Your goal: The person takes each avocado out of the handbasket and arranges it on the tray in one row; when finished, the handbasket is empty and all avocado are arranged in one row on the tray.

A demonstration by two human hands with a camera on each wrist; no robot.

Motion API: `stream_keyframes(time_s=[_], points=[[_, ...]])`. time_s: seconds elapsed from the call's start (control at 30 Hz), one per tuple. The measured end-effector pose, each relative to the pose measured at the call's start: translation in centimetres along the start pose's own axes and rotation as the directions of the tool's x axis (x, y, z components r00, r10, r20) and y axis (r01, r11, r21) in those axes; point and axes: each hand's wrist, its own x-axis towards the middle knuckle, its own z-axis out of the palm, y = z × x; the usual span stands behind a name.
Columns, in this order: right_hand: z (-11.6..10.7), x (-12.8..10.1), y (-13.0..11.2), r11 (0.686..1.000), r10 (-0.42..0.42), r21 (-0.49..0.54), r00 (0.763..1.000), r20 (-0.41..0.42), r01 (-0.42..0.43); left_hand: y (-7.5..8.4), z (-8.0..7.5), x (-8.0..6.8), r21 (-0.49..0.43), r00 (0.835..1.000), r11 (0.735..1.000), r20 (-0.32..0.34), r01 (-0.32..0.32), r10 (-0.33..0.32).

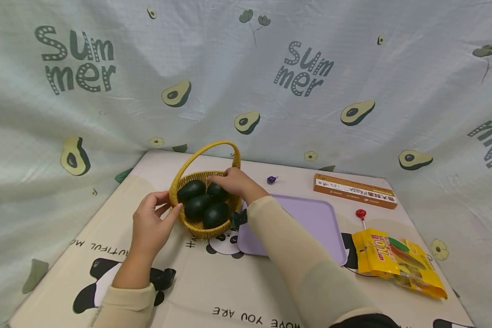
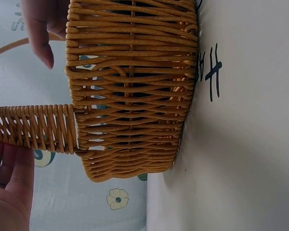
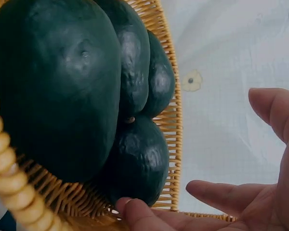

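A yellow wicker basket (image 1: 197,231) with a hoop handle (image 1: 207,149) stands on the table mat and holds several dark green avocados (image 1: 215,215). My left hand (image 1: 153,221) is at the basket's left side; its thumb and fingers (image 2: 12,178) close around the base of the handle (image 2: 38,127). My right hand (image 1: 233,182) hovers over the basket's back right with its fingers spread. One fingertip (image 3: 130,208) touches the nearest avocado (image 3: 137,161), and it grips nothing. The basket's woven wall (image 2: 130,91) fills the left wrist view.
A lilac tray (image 1: 311,218) lies just right of the basket, partly under my right forearm. Behind it are a long orange box (image 1: 354,191) and a small purple candy (image 1: 272,179). A red lollipop (image 1: 361,214) and a yellow snack bag (image 1: 397,262) lie at the right. Avocado-print cloth (image 1: 270,91) walls the table.
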Motion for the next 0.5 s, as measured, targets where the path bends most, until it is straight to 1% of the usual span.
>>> stream_keyframes(time_s=[0.1,0.27,0.5], points=[[0.2,0.3,-0.2,1.0,0.011,-0.007,0.999,0.032,-0.011,-0.1,0.0,0.0,-0.006,1.0,1.0,-0.002,0.005,-0.005],[0.7,1.0,-0.5,0.997,0.04,0.06,0.996,0.085,-0.045,-0.2,0.0,-0.1,-0.012,1.0,1.0,0.004,0.005,-0.005],[1.5,2.0,-0.3,0.992,0.073,0.097,0.992,0.108,-0.083,-0.3,-0.1,0.0,-0.008,1.0,1.0,0.011,-0.008,0.008]])
